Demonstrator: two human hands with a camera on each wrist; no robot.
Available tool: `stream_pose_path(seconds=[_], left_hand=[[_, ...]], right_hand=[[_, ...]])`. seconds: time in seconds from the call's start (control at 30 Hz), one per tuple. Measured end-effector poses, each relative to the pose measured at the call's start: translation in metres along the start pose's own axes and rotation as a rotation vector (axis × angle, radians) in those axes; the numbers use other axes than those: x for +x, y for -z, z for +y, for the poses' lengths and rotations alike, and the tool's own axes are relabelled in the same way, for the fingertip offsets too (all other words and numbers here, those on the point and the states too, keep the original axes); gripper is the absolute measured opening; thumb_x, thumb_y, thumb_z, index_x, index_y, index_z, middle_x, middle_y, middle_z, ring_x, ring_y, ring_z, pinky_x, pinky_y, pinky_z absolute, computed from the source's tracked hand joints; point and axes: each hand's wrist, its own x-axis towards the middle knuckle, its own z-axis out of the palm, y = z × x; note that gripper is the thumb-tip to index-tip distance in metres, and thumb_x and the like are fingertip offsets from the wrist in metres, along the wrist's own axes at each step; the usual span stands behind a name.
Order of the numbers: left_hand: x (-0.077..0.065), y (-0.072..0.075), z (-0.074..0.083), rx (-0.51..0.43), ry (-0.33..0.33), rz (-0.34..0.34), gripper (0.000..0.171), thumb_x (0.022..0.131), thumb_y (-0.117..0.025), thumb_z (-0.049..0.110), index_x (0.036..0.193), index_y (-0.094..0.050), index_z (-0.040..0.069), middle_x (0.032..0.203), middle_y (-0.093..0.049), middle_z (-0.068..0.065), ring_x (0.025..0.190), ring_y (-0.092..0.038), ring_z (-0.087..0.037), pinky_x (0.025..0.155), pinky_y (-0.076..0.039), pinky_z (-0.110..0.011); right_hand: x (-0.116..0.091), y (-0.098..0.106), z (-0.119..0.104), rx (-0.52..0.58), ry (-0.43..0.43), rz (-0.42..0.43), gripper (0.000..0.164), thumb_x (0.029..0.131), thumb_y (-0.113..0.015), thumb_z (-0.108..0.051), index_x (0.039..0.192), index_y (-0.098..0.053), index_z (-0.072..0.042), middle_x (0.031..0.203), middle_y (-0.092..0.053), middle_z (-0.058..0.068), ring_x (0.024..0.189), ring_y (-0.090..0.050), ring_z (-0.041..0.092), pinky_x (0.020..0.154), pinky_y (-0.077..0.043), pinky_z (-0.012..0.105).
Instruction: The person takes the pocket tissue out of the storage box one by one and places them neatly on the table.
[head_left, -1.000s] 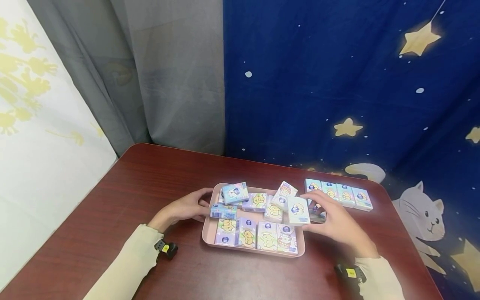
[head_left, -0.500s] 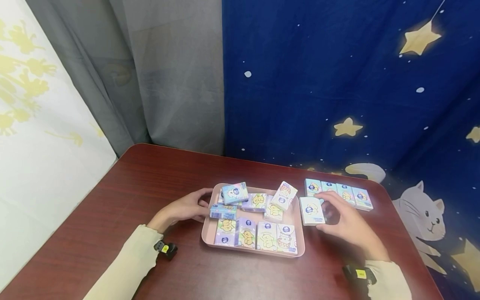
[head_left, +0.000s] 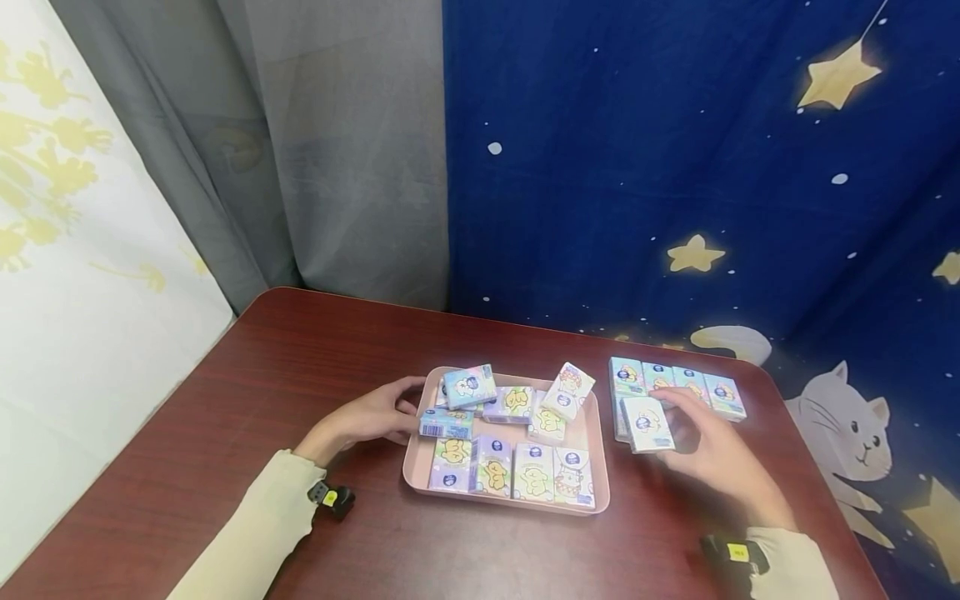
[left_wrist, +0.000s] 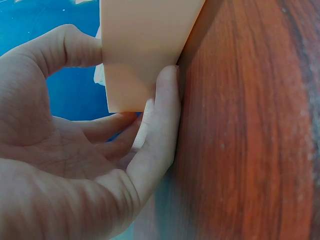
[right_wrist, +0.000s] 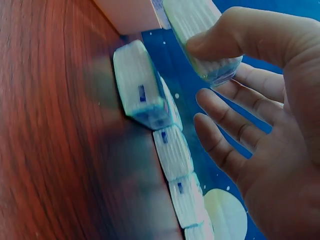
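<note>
My right hand (head_left: 712, 450) pinches a white pocket tissue pack (head_left: 647, 423) between thumb and fingers, raised to the right of the tray. In the right wrist view the thumb presses one side of that pack (right_wrist: 197, 37). Just beneath it, another tissue pack (head_left: 620, 419) lies on the table, partly hidden, below a row of light blue packs (head_left: 690, 387). At the left, my left hand (head_left: 378, 412) grips the end of a pink tray (head_left: 510, 502); in the left wrist view its thumb and fingers lie around the tray's end wall (left_wrist: 145, 60).
Several tissue packs fill the tray: an upright row (head_left: 535, 475) along the near side, and loose ones such as a tilted blue pack (head_left: 471, 386) and a white pack (head_left: 570, 390) at the back. A dark red wooden table (head_left: 480, 558) bears everything. Curtains (head_left: 600, 208) hang behind.
My right hand has carried the white tissue pack rightward, from over the tray's right edge to beside the row of packs. The left hand and tray have stayed in place.
</note>
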Motion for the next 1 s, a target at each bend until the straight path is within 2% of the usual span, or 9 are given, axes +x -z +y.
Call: stream_pose_path(seconds=[0.1,0.2,0.3,0.4,0.53,0.63,0.9,0.93,1.0], left_hand=[[0.000,0.000,0.000,0.000,0.000,0.000,0.089,0.097,-0.076,0.003,0.169,-0.023,-0.006,0.115,-0.069,-0.023,0.100,-0.076,-0.031,0.087,-0.067,-0.048],[0.000,0.000,0.000,0.002,0.001,0.000,0.089,0.097,-0.076,0.003,0.169,-0.024,-0.006,0.115,-0.069,-0.023,0.100,-0.076,-0.031,0.087,-0.067,-0.048],[0.000,0.000,0.001,0.005,0.001,0.000,0.089,0.097,-0.076,0.003,0.169,-0.024,-0.006,0.115,-0.069,-0.023,0.100,-0.076,-0.031,0.087,-0.067,-0.048],[0.000,0.000,0.001,0.009,0.002,0.000,0.090,0.097,-0.077,0.004,0.169,-0.024,-0.006,0.115,-0.069,-0.022,0.100,-0.076,-0.030,0.087,-0.067,-0.048],[-0.001,0.000,0.001,0.009,0.003,0.000,0.090,0.098,-0.077,0.004,0.169,-0.024,-0.006,0.115,-0.069,-0.023,0.100,-0.076,-0.031,0.087,-0.067,-0.048],[-0.001,0.000,0.000,0.008,0.003,0.002,0.089,0.098,-0.077,0.004,0.169,-0.024,-0.006,0.115,-0.069,-0.023,0.100,-0.076,-0.031,0.087,-0.067,-0.048],[0.000,0.000,-0.002,0.011,-0.008,-0.007,0.091,0.095,-0.075,0.004,0.169,-0.023,-0.006,0.114,-0.068,-0.023,0.099,-0.076,-0.031,0.087,-0.067,-0.047],[0.000,0.000,-0.002,0.013,-0.009,-0.006,0.091,0.095,-0.075,0.004,0.169,-0.023,-0.006,0.114,-0.068,-0.023,0.099,-0.076,-0.031,0.087,-0.067,-0.047],[0.000,0.000,-0.002,0.014,-0.007,-0.002,0.091,0.096,-0.076,0.004,0.169,-0.023,-0.006,0.114,-0.069,-0.023,0.099,-0.076,-0.031,0.087,-0.067,-0.047]], right_hand=[[-0.001,0.003,0.003,-0.018,-0.011,0.011,0.087,0.080,-0.095,-0.009,0.157,-0.056,-0.014,0.157,-0.056,0.018,0.139,-0.049,0.043,0.113,-0.042,0.056],[-0.003,0.004,0.008,-0.032,-0.006,0.027,0.087,0.080,-0.096,-0.008,0.157,-0.056,-0.012,0.156,-0.055,0.019,0.136,-0.051,0.044,0.108,-0.044,0.059],[-0.004,0.005,0.013,-0.038,-0.007,0.038,0.087,0.079,-0.096,-0.007,0.156,-0.056,-0.010,0.155,-0.056,0.020,0.133,-0.052,0.043,0.106,-0.044,0.048],[-0.006,0.005,0.018,-0.033,-0.023,0.037,0.087,0.080,-0.096,-0.006,0.157,-0.056,-0.009,0.154,-0.056,0.022,0.132,-0.053,0.045,0.107,-0.045,0.051],[-0.007,0.005,0.024,0.000,-0.078,0.019,0.090,0.082,-0.096,-0.010,0.161,-0.052,-0.008,0.159,-0.050,0.027,0.136,-0.048,0.051,0.107,-0.043,0.076],[-0.008,0.005,0.028,0.019,-0.109,0.010,0.091,0.084,-0.096,-0.013,0.162,-0.049,-0.007,0.163,-0.045,0.029,0.141,-0.043,0.053,0.109,-0.039,0.081],[-0.010,0.005,0.037,0.003,-0.127,0.014,0.091,0.084,-0.095,-0.011,0.162,-0.049,-0.006,0.161,-0.046,0.030,0.136,-0.047,0.053,0.106,-0.043,0.079],[-0.010,0.006,0.037,-0.003,-0.120,0.018,0.090,0.084,-0.095,-0.010,0.162,-0.049,-0.006,0.160,-0.048,0.029,0.134,-0.049,0.052,0.109,-0.047,0.070],[-0.009,0.006,0.038,-0.015,-0.117,0.021,0.090,0.084,-0.095,-0.009,0.161,-0.050,-0.007,0.159,-0.049,0.029,0.130,-0.053,0.050,0.106,-0.051,0.063]])
